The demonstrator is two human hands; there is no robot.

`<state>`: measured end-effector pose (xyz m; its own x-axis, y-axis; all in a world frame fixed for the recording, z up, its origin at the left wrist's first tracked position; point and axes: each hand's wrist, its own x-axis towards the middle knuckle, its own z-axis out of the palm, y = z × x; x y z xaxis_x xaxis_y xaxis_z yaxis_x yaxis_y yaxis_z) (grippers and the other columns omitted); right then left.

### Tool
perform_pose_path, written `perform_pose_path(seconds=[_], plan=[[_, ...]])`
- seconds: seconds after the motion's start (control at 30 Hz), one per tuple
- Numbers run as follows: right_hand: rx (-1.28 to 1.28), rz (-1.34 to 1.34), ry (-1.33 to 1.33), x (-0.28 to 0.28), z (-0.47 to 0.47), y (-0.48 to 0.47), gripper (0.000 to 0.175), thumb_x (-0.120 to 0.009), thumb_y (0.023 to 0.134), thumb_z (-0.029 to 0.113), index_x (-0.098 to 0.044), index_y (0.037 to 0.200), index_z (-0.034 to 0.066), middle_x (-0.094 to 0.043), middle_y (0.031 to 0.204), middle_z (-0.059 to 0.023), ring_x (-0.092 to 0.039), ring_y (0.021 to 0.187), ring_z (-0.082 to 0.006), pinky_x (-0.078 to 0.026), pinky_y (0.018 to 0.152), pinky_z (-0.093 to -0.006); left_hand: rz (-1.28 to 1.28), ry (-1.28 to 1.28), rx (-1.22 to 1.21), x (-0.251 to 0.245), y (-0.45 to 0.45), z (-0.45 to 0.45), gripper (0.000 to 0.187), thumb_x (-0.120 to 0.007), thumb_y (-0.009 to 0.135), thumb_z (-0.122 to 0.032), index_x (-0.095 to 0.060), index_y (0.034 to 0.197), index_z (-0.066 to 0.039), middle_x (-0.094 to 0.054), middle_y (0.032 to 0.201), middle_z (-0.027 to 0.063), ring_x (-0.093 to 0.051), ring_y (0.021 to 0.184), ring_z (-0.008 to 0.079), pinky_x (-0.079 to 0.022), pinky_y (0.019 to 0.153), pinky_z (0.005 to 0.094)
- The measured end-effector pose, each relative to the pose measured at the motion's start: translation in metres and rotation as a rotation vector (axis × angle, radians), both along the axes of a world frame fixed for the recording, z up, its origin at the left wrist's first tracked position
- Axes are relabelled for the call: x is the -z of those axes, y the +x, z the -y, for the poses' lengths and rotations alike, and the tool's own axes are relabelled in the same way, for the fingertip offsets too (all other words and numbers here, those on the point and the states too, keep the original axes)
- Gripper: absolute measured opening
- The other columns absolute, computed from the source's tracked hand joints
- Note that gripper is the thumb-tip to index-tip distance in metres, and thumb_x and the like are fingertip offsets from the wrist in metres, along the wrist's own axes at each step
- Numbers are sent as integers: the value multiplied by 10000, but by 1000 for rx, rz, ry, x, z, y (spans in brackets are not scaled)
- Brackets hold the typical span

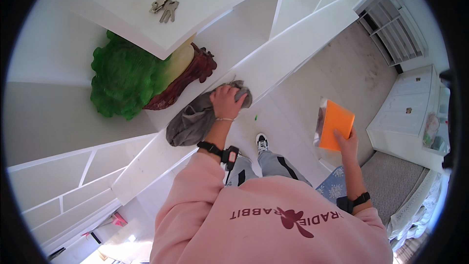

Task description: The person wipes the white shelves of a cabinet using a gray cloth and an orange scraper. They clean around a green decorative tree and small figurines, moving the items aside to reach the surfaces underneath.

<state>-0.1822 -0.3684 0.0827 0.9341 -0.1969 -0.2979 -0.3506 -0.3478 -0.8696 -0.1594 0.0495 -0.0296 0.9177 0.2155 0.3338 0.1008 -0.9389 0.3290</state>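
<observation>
My left hand (228, 103) lies on a crumpled grey cloth (192, 121) on the white shelf ledge (285, 38), its fingers spread over the cloth's right end. In my right hand (347, 143), out to the right above the floor, is a flat orange packet (336, 124) with a shiny silvery edge, gripped between thumb and fingers. Behind the cloth, a large cabbage-shaped ornament (126, 77) with green leaves and a dark red base rests inside the shelf compartment. A bunch of keys (166, 6) lies on the white shelf top above it.
A white cabinet (401, 104) with small handles stands at the right, beside a grey padded seat (394, 183). A white slatted rack (397, 29) is at the upper right. On the floor near my shoes lies a small green piece (256, 117). Something pink (119, 220) is at the lower left.
</observation>
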Motion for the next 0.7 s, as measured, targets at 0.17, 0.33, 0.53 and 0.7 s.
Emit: perform_pose_path(seconds=[0.17, 0.33, 0.53, 0.7], plan=[[14, -15, 7, -11, 10, 15, 422, -730, 813, 153, -558, 1160, -16, -647, 1036, -85, -623, 915, -156, -499, 812, -287, -197, 127, -331, -11, -93, -84, 343, -670, 788, -461, -675, 902, -137, -617, 1004, 56, -539, 1026, 291, -400, 824, 490], [66, -54, -48, -3, 31, -5, 440, -736, 815, 164, -550, 1168, -22, -642, 1045, -91, -623, 919, -155, -499, 805, -288, -223, 165, -465, -8, -84, -69, 353, -658, 784, -490, -683, 882, -152, -627, 962, 68, -576, 953, 288, -416, 759, 493], [1, -64, 14, -13, -14, 4, 440, -732, 818, 159, -548, 1181, -7, -637, 1050, -88, -616, 937, -152, -498, 812, -290, 5, 82, -97, -11, 45, 17, 307, -615, 825, -457, -637, 928, -169, -575, 976, 14, -541, 964, 225, -408, 801, 435], [-161, -25, -10, -23, -49, 30, 415, -722, 816, 126, -554, 1177, 7, -638, 1049, -83, -616, 930, -146, -499, 814, -291, -101, 43, -33, -14, 30, 10, 423, -598, 851, -433, -597, 1202, -197, -559, 1170, 31, -500, 1138, 244, -379, 929, 435]])
